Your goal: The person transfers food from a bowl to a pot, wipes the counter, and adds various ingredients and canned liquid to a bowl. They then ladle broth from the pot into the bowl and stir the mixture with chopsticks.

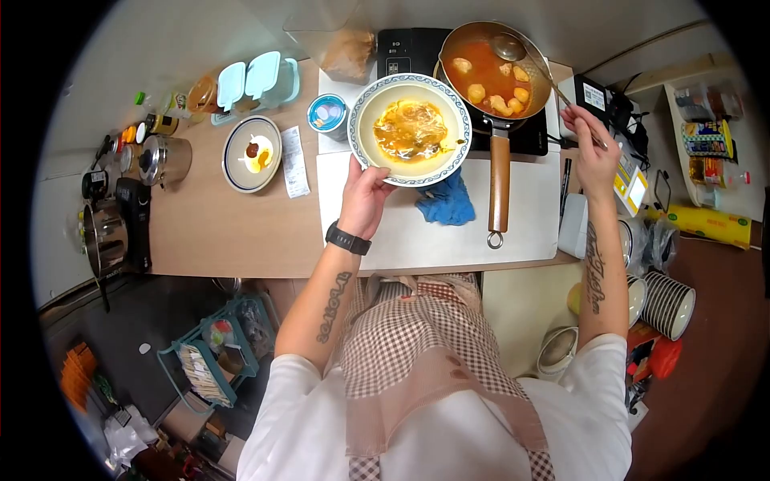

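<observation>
My left hand (367, 195) grips the near rim of a patterned bowl (363, 144) and holds it beside the pan. Inside the bowl lies a yellow-brown, egg-like food (411, 130) with sauce. My right hand (592, 144) is closed round the handle of a metal ladle (508, 47). The ladle's head rests in the orange-red sauce (485, 53) of a frying pan (549, 103), where several pale round pieces lie. The pan's wooden handle (500, 180) points toward me. Under the pan is a black induction cooker (399, 44), partly hidden by the bowl and pan.
A blue cloth (446, 200) lies below the bowl. To the left are a blue-lidded tub (326, 115), a receipt (295, 160), a smaller bowl (235, 168) with sauces and a metal pot (164, 159). Light-blue lidded containers (263, 76) stand behind. A yellow-screened device (635, 191) is at right.
</observation>
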### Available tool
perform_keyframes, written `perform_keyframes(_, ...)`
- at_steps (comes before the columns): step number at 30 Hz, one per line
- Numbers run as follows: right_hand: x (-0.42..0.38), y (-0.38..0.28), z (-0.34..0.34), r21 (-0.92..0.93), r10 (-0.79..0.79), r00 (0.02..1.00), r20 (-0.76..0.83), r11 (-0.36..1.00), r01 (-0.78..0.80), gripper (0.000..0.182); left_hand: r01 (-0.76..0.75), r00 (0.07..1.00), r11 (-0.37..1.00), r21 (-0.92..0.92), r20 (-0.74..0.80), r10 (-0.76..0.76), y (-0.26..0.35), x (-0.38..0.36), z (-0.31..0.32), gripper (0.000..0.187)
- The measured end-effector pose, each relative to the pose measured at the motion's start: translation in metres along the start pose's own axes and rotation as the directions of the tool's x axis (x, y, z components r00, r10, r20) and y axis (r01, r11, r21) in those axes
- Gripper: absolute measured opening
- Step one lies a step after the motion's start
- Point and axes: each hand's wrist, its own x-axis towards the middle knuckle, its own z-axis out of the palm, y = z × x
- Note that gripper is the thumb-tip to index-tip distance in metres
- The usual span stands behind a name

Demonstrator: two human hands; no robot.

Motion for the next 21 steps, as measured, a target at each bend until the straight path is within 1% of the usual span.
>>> perform_keyframes(4,0.004,0.013,0.006,0.144,0.157,0.985,-0.068,0.979,-0.146,0.027,-0.011,1.0,1.0,-0.02,0.01,0.011,-0.002,0.001,-0.004,0.057)
perform_keyframes(7,0.007,0.009,0.003,0.271,0.316,0.937,-0.147,0.924,-0.269,0.03,-0.012,1.0,1.0,-0.014,0.01,0.012,-0.003,0.001,-0.005,0.057)
perform_keyframes(11,0.013,0.006,-0.004,0.36,0.429,0.889,-0.158,0.864,-0.353,0.031,-0.012,1.0,1.0,-0.013,0.012,0.013,-0.004,0.002,-0.006,0.057)
perform_keyframes(14,0.013,0.001,-0.013,0.347,0.408,0.9,-0.155,0.875,-0.337,0.03,-0.009,1.0,1.0,-0.013,0.015,0.009,-0.003,0.002,-0.006,0.057)
perform_keyframes(21,0.008,-0.037,-0.026,0.304,0.33,0.935,-0.13,0.911,-0.279,0.029,-0.007,1.0,1.0,-0.007,-0.003,0.007,-0.003,0.002,-0.004,0.056)
